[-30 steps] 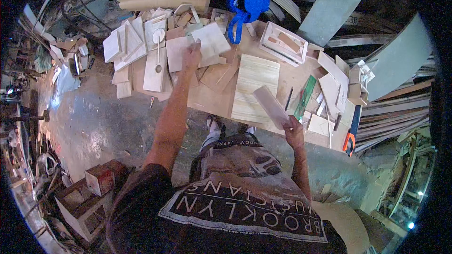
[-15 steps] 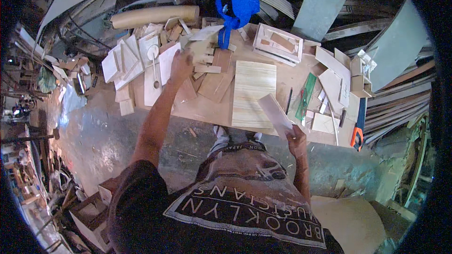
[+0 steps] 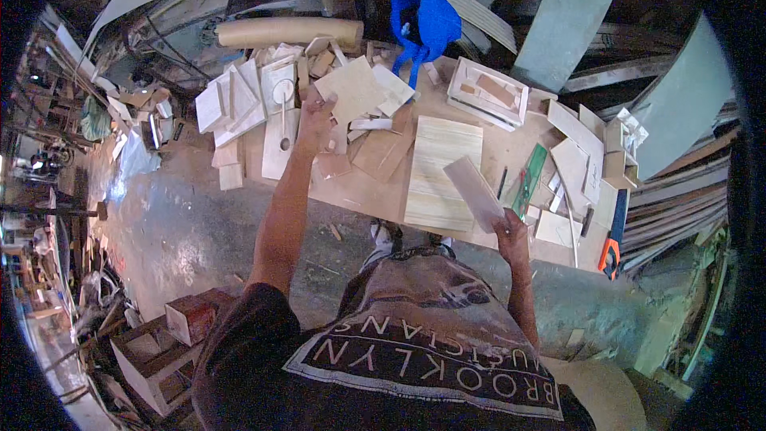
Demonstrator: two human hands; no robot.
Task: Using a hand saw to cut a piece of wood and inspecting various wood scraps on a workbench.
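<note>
Left hand reaches far out over the worktop, fingers closed on the lower edge of a square plywood piece, which rises from the hand toward 1 o'clock, tilted over the scrap pile. Right hand stays close to the body at 3 o'clock, gripping a narrow wood strip, long axis running 10 to 4 o'clock. The striped panel lies flat between both hands, nearer the right.
</note>
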